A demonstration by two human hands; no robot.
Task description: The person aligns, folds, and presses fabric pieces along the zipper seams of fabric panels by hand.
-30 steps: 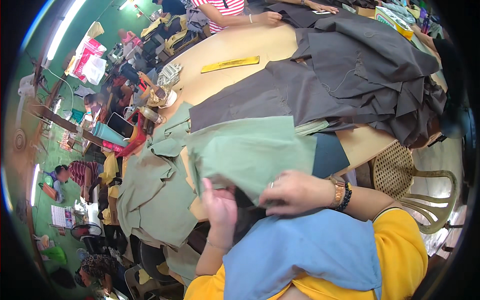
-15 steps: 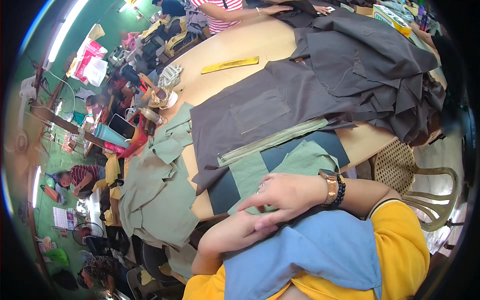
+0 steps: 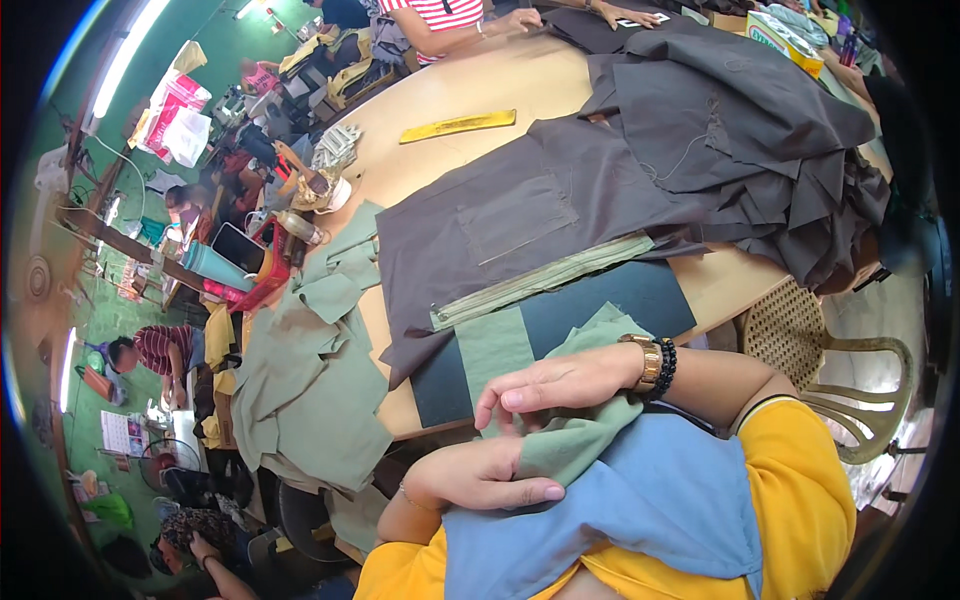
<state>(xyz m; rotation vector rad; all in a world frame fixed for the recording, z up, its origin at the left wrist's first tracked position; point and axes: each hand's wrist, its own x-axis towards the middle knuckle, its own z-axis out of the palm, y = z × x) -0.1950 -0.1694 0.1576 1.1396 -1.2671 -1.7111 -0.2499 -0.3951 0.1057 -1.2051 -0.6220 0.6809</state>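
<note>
A light green fabric piece (image 3: pixel 580 440) hangs over the table's near edge and is folded back toward me. My left hand (image 3: pixel 475 475) has its thumb on the near side of this cloth, and its fingers go out of sight beneath it. Just above, my right hand (image 3: pixel 570 382), with a gold watch and dark beaded bracelet, reaches across the cloth with bent fingers apart. Another green strip (image 3: pixel 492 350) lies flat on a dark board (image 3: pixel 580 300). Beyond it, a long pale green zipper-like strip (image 3: pixel 545 280) rests along the edge of a dark grey fabric panel (image 3: pixel 450 235).
Green cut pieces (image 3: pixel 310 390) drape off the table at left. A heap of dark grey fabric (image 3: pixel 740 120) fills the right. A yellow ruler (image 3: pixel 458 126) lies farther back on the table (image 3: pixel 500 85). A woven chair (image 3: pixel 785 330) stands at right. Across the table, a person's hands (image 3: pixel 520 22) touch dark cloth.
My hands have moved apart, and the green piece is now drawn toward me, its edge at my left hand. Across the table, the person in stripes has pulled one hand back.
</note>
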